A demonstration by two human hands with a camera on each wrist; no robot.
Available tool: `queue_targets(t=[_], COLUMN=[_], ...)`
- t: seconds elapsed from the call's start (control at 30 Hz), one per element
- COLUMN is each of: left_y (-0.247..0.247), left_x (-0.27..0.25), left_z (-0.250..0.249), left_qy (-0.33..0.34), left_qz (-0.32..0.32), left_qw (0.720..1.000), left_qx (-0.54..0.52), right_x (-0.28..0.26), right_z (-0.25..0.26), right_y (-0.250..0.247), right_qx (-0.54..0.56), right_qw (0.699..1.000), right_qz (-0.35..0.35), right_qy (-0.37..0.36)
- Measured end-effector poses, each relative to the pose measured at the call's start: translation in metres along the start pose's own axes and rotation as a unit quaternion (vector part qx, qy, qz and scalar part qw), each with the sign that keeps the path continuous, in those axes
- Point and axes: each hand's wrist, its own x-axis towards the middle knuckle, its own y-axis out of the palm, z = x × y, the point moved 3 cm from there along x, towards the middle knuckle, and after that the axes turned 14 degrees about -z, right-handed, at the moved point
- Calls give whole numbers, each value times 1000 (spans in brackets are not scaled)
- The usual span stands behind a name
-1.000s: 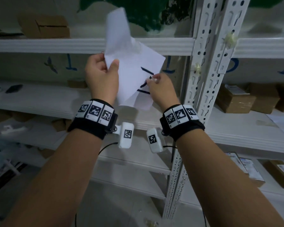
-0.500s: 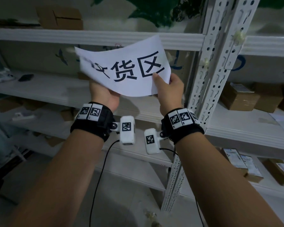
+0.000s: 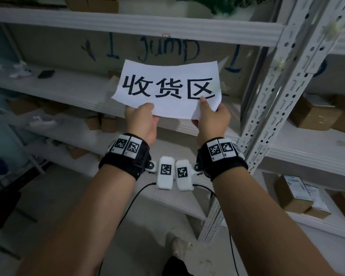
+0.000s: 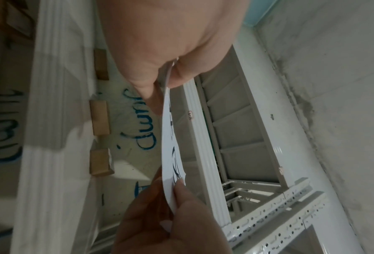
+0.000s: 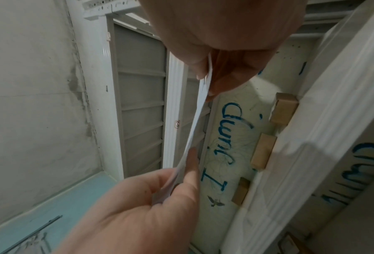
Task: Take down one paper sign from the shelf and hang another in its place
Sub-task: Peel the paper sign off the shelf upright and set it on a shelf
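white paper sign (image 3: 168,89) with three bold black characters is held in front of the shelf (image 3: 127,24), below its upper beam and just to the left of the perforated upright post (image 3: 283,100). both hands hold it by its lower edge: the left hand (image 3: 141,120) pinches the lower left part between thumb and fingers, and the right hand (image 3: 212,120) pinches the lower right part, its thumb lying on the last character. against the picture half a second ago, the sheet is flatter and squarer to the head camera, with all three characters now sharp and readable, where the first was blurred and the left side curled away. the hands have drawn closer together, so the two wrist units now nearly touch. the sheet sits further right, nearer the post, in front of the blue scrawl on the board behind. cardboard boxes (image 3: 315,114) lie on the shelf to the right of the post.
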Motion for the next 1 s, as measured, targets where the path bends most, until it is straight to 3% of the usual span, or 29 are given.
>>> queue_targets(t=[0.13, 0.37, 0.77, 1.0], left_y=[-14, -33, -9, -5], left_x=[27, 85, 192, 218], left_z=[9, 28, 85, 89], left_qy=[-6, -22, -123, -83], left_qz=[-7, 10, -6, 25], left_qw=[999, 994, 978, 981], left_qx=[37, 108, 171, 172], right_x=[1, 28, 93, 104], right_z=[-27, -78, -143, -153], right_y=[5, 27, 57, 69], right_qx=[-25, -116, -217, -231], right_qw=[998, 993, 974, 968], right_qz=[15, 7, -63, -90], right_qy=[50, 27, 30, 36])
